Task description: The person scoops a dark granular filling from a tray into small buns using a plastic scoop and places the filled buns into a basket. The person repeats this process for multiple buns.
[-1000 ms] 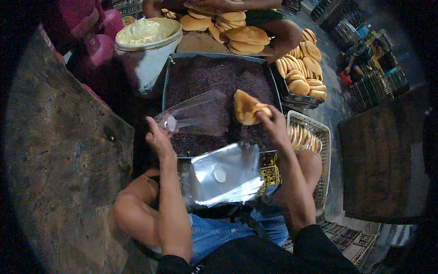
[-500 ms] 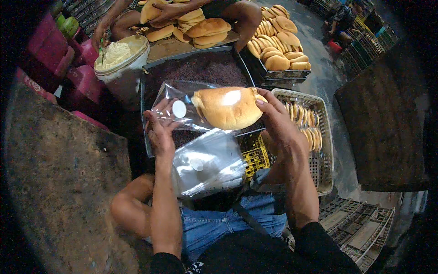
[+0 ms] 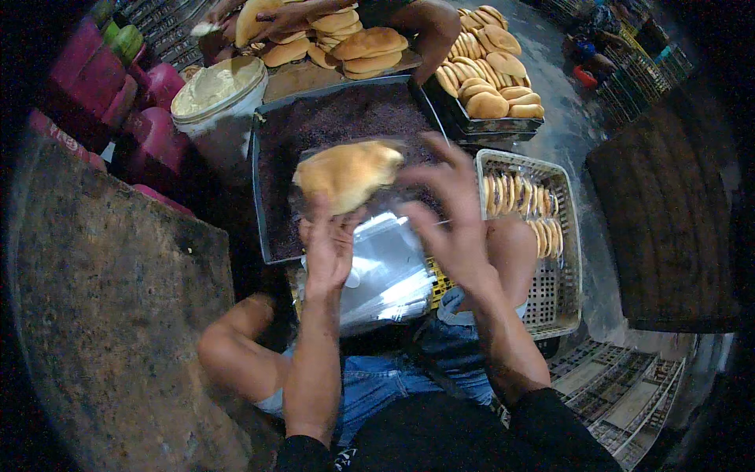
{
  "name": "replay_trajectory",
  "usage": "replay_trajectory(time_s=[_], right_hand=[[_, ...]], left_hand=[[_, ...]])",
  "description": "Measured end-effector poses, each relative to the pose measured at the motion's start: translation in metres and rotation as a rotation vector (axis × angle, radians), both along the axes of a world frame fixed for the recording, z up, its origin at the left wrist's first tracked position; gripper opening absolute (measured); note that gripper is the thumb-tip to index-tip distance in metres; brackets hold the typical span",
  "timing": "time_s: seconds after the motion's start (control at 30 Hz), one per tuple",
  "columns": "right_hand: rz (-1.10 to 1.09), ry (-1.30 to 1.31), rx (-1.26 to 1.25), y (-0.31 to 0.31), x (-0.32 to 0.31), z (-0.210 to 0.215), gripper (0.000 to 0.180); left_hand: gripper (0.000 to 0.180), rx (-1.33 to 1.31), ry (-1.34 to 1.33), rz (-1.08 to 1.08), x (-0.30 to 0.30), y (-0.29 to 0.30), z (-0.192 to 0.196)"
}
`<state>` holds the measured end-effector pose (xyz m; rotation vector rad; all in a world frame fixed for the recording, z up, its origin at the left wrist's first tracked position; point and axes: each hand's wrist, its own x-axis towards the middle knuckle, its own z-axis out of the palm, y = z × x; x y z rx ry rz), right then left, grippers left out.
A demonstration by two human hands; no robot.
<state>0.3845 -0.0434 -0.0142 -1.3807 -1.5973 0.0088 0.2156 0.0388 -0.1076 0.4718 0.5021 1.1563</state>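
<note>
Above tray (image 3: 259, 197) | L hand (image 3: 329, 250) held bagged bun (image 3: 344, 169) fr. below | R hand (image 3: 456, 228) spread wide, blurred, nr bun | light grip prob. best, w/o denting

Bread (image 3: 346, 173) hangs over the tray (image 3: 256, 197) — seemingly clear of it, given the blur. Before the tray lie bags (image 3: 387, 271); a bucket (image 3: 228, 135) stands behind left, a box (image 3: 495, 130) of loaves (image 3: 486, 104) behind right, a crate (image 3: 566, 315) right.

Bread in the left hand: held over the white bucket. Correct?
Not the bucket: the head view shows the bread in the left hand over the tray of dark, crumbly stuff.
</note>
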Motion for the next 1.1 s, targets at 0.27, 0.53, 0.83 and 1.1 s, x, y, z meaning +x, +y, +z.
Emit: replay_trajectory(time_s=[0.27, 0.53, 0.83, 1.1], right_hand=[[-0.214, -0.634, -0.145, -0.017, 0.04, 0.03, 0.06], [-0.925, 0.075, -0.584, -0.137, 0.288, -0.17, 0.048], [-0.85, 0.067, -1.086, -0.263, 0.269, -0.324, 0.071], [0.18, -0.253, -0.832, -0.03, 0.091, 0.017, 0.052]], left_hand=[[0.066, 0.102, 0.352, -0.023, 0.09, -0.01, 0.024], [0.058, 0.858, 1.492, -0.932, 0.099, -0.002, -0.007], [0.049, 0.631, 1.723, -1.24, 0.068, -0.019, -0.023], [0.037, 0.879, 1.315, -0.389, 0.036, -0.049, 0.016]])
